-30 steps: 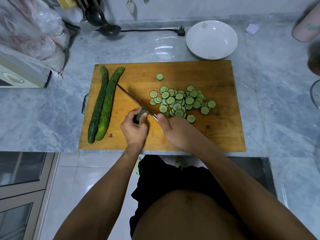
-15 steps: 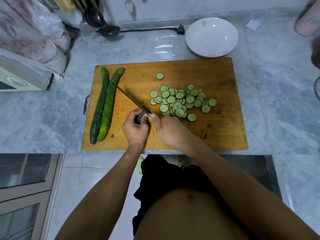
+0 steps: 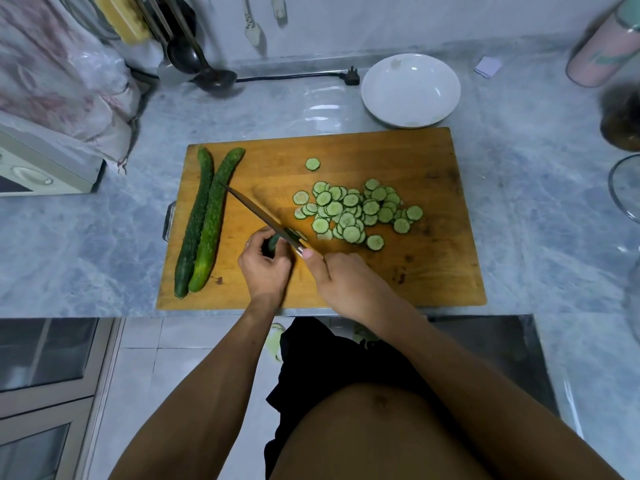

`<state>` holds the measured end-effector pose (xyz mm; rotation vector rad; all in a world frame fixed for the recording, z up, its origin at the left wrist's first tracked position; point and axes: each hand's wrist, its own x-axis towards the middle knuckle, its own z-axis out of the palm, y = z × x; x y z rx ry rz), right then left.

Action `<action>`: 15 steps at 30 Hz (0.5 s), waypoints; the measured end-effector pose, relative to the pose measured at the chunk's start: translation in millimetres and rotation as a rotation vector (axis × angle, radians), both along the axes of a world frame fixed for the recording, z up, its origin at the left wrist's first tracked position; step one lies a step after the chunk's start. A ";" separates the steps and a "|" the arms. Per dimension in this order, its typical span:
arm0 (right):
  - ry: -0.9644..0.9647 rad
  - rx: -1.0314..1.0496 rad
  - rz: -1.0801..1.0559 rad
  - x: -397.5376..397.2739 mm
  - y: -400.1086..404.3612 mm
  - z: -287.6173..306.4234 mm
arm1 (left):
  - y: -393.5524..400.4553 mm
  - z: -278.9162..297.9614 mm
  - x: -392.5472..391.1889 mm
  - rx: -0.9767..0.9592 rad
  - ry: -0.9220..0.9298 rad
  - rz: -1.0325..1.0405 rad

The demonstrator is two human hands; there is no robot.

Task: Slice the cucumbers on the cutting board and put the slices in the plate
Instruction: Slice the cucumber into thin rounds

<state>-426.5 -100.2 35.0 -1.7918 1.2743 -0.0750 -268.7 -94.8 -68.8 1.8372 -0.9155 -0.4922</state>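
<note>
Short dark-green cucumber stub (image 3: pixel 273 243) sits on the rectangular wooden cutting board (image 3: pixel 433 271), pinched in the left hand (image 3: pixel 265 268), fingers curled round it. The right hand (image 3: pixel 346 282) wraps the handle of the thin steel knife (image 3: pixel 258 213); handle mostly hidden, thumb up near the blade base. The blade is on the stub right at the left fingertips, its tip reaching away to the left, close to the cucumbers.

Pile of pale round cucumber slices (image 3: pixel 356 211) lies on the board just beyond and right of the right-hand grip; one stray slice (image 3: pixel 312 164) farther off. Two whole long bumpy green cucumbers (image 3: pixel 204 223) lie side by side, left of the left grip, not cut yet. Round white shallow plate (image 3: pixel 411 90) stands on the grey marble bench (image 3: pixel 536 202) past the board's far edge, well beyond both grips, holding no slices.

Risks, judged: the stub is very short, so the left fingertips are next to the edge and a slip would nick them; the stub could roll or squirt out; the knife tip could bump the whole cucumbers.

Around: black ladle (image 3: pixel 204 69) and black power cord with plug (image 3: pixel 346 77) on the bench far beyond the left grip, pink tumbler (image 3: pixel 602 53) far right. Nothing blocks the path from slices to plate.
</note>
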 end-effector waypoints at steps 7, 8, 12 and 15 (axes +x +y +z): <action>-0.018 0.002 0.008 -3.6 4.6 3.0 | -0.7 -2.7 -0.5 -0.016 -0.024 0.012; -0.017 0.003 0.008 -4.7 6.1 2.5 | -0.6 -2.8 -0.3 -0.016 -0.026 0.016; -0.012 0.007 0.016 -6.3 8.3 3.8 | -0.7 -2.7 0.0 -0.018 -0.036 0.024; -0.007 0.003 0.018 -4.7 7.4 3.9 | -0.2 -0.7 -0.2 -0.011 -0.038 0.039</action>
